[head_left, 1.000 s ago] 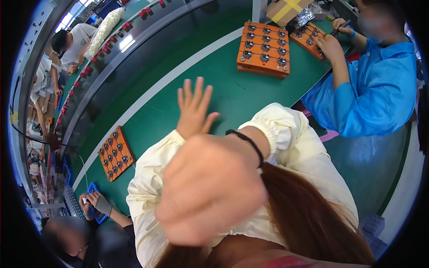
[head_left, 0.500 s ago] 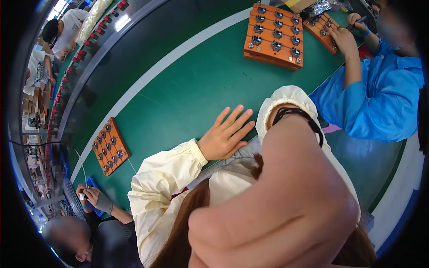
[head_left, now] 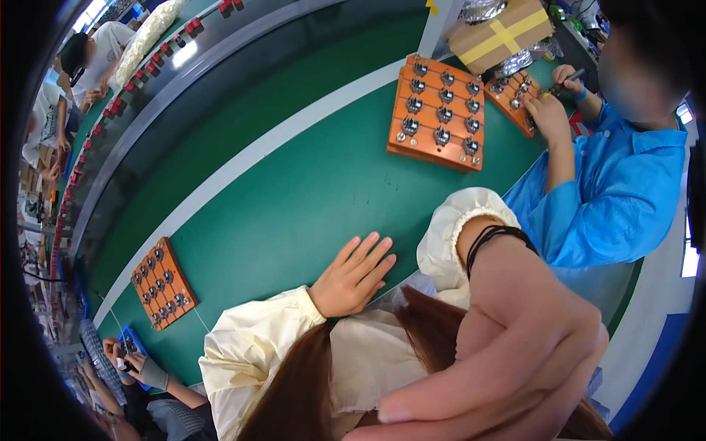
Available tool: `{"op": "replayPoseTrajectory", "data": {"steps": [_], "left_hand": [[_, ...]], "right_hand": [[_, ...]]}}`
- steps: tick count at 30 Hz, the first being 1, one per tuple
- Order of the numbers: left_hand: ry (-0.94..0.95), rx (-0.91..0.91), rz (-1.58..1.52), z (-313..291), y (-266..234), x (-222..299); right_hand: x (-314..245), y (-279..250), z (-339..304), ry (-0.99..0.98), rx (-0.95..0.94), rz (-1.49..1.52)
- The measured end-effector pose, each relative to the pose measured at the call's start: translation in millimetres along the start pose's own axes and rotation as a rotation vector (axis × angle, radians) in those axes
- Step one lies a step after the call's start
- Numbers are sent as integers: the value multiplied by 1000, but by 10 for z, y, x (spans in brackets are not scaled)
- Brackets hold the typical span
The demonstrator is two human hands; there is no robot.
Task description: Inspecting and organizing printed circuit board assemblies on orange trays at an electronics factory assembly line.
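Note:
My left hand (head_left: 355,278) lies flat on the green tabletop (head_left: 294,228) near its front edge, fingers spread, holding nothing. Very large at the lower right is my right hand (head_left: 507,360), raised close to the camera with a black band at the wrist. Its fingers bend at the knuckles and press together toward the lower edge, which cuts part of them off; whatever they grip is hidden. Beyond my hands stands a stack of orange boards (head_left: 439,112) with rows of round metal fittings. A smaller orange board (head_left: 163,285) with similar fittings lies to the left.
At the right a co-worker in a blue jacket (head_left: 596,206) handles another orange board (head_left: 511,101) with a pen-like tool. A taped cardboard box (head_left: 501,37) stands behind. Another person's hands (head_left: 143,367) work by a blue tray at the lower left. A pale rail borders the table's far side.
The view has shifted, so the table and boards appear lower and slightly left. My right hand has drawn toward the lower right; my left hand stays flat on the table.

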State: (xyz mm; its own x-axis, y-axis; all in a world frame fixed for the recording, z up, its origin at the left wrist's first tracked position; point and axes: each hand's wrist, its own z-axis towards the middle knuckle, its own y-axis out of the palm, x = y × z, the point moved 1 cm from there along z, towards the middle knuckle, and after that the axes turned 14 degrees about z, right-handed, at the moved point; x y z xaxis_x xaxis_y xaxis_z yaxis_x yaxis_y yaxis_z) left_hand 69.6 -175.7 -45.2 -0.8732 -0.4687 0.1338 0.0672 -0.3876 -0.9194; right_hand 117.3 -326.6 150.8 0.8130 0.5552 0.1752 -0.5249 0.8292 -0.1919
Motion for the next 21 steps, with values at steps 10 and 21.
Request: {"op": "replayPoseTrajectory", "data": {"steps": [10,21], "left_hand": [[-43,3,12,-6,30,9],[-54,-24,-84,21,49,-12]], "right_hand": [[-196,-95,-52,160,9,-56],[-426,27,-75,-499,604,-292]]}}
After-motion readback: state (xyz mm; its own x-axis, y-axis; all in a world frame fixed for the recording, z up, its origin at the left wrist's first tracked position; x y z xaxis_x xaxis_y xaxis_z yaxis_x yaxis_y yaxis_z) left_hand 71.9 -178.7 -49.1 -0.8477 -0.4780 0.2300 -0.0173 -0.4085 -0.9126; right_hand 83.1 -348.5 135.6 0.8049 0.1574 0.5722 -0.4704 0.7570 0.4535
